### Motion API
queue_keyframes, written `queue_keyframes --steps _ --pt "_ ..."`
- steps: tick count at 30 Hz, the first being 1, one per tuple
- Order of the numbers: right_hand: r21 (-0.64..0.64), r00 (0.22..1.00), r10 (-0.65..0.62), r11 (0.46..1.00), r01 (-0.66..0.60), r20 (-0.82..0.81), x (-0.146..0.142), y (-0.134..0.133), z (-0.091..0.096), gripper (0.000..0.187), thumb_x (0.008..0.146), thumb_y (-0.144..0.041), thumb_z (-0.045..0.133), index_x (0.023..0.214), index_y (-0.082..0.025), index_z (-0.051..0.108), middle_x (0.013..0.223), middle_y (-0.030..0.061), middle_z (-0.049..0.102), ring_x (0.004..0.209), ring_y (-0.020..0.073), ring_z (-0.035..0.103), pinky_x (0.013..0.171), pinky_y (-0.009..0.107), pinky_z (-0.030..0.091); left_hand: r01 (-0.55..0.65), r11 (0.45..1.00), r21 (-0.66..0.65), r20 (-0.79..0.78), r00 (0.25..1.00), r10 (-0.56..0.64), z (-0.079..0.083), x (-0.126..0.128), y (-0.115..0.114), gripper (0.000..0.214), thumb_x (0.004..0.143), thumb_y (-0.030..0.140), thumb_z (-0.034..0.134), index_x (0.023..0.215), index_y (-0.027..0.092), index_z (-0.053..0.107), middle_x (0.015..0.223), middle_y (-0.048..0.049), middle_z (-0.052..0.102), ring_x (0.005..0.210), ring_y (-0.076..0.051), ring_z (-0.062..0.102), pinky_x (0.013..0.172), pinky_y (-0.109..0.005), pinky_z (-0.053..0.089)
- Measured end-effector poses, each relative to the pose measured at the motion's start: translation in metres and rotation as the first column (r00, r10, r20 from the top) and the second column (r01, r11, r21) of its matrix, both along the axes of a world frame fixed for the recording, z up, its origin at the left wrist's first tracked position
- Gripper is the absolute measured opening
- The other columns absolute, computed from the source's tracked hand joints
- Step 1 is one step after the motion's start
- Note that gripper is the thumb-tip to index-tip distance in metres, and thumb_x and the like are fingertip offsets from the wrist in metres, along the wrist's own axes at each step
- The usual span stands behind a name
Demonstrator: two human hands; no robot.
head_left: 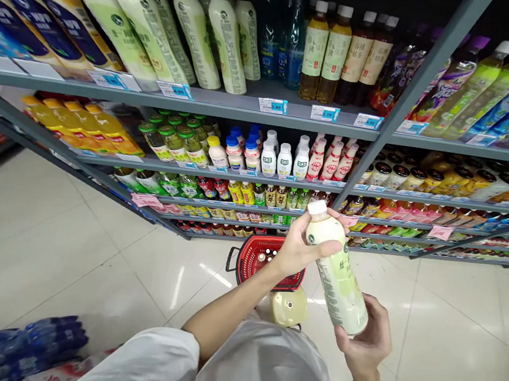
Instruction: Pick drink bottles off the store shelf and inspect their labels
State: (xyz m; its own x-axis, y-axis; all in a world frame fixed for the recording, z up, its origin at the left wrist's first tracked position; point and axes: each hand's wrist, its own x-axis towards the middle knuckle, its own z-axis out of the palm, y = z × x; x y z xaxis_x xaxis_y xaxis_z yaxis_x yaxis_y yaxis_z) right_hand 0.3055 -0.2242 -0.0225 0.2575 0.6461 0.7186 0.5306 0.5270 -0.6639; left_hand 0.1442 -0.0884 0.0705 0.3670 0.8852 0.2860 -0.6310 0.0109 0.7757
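A pale green drink bottle (341,272) with a white cap is tilted in front of me, held between both hands. My left hand (306,246) wraps round its upper part, just under the cap, with the thumb across the label. Round the bottle's base close the fingers of my right hand (369,337), and a dark band sits on that wrist. Similar pale green bottles (194,35) stand on the top shelf at the left. Below my left forearm, a red basket (246,257) on the floor contains several small white-capped bottles.
Shelves (246,110) full of bottled drinks run across the view, with price tags along their edges. A pale yellow round-cornered object (290,309) is beside the basket. Shrink-wrapped blue bottles (27,342) lie at the lower left.
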Motion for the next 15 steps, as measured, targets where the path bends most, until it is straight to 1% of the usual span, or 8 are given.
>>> queue_keyframes --steps 3,6,10,13,15 --pt "-0.024 1.0 0.011 1.0 -0.01 0.018 0.018 -0.009 -0.004 0.058 0.079 -0.038 0.083 0.129 -0.016 0.064 0.1 0.0106 0.069 0.083 0.0248 0.07 0.066 0.035 0.062 -0.03 0.999 -0.026 -0.016 0.999 0.029 -0.005 0.016 -0.01 0.055 0.072 0.033 0.094 0.116 0.018 0.064 0.123 -0.0124 0.072 0.105 -0.024 0.072 0.095 -0.04 0.061" --pt "-0.087 0.998 0.057 0.995 -0.055 0.021 0.035 -0.017 -0.012 0.059 0.078 -0.041 0.084 0.127 -0.016 0.064 0.099 0.0105 0.07 0.083 0.0252 0.071 0.067 0.036 0.062 -0.072 0.997 -0.04 -0.02 0.997 0.072 -0.012 0.028 -0.021 0.059 0.072 0.037 0.094 0.118 0.019 0.063 0.121 -0.0121 0.072 0.108 -0.027 0.072 0.094 -0.041 0.062" --pt "-0.179 0.977 0.191 0.962 -0.206 -0.1 0.047 -0.023 -0.017 0.051 0.088 -0.055 0.073 0.121 -0.016 0.065 0.093 0.0097 0.071 0.078 0.0236 0.071 0.063 0.033 0.06 -0.108 0.993 -0.054 -0.026 0.994 0.107 -0.019 0.033 -0.036 0.062 0.076 0.042 0.09 0.124 0.019 0.059 0.132 -0.0158 0.068 0.117 -0.031 0.07 0.095 -0.043 0.062" --pt "-0.206 0.944 0.278 0.928 -0.312 -0.177 0.05 -0.024 -0.015 0.052 0.089 -0.062 0.072 0.116 -0.017 0.067 0.089 0.0083 0.07 0.075 0.0222 0.07 0.061 0.03 0.058 -0.148 0.989 -0.027 -0.053 0.988 0.146 -0.02 0.029 -0.047 0.064 0.078 0.043 0.088 0.128 0.019 0.057 0.138 -0.0178 0.065 0.123 -0.034 0.067 0.098 -0.043 0.061" --pt "-0.221 0.913 0.321 0.899 -0.377 -0.253 0.051 -0.024 -0.016 0.054 0.089 -0.066 0.071 0.112 -0.018 0.068 0.085 0.0069 0.069 0.072 0.0216 0.069 0.059 0.03 0.057 -0.168 0.986 0.008 -0.066 0.984 0.168 -0.019 0.024 -0.054 0.065 0.078 0.04 0.088 0.13 0.019 0.056 0.139 -0.0177 0.064 0.124 -0.034 0.066 0.097 -0.043 0.061"
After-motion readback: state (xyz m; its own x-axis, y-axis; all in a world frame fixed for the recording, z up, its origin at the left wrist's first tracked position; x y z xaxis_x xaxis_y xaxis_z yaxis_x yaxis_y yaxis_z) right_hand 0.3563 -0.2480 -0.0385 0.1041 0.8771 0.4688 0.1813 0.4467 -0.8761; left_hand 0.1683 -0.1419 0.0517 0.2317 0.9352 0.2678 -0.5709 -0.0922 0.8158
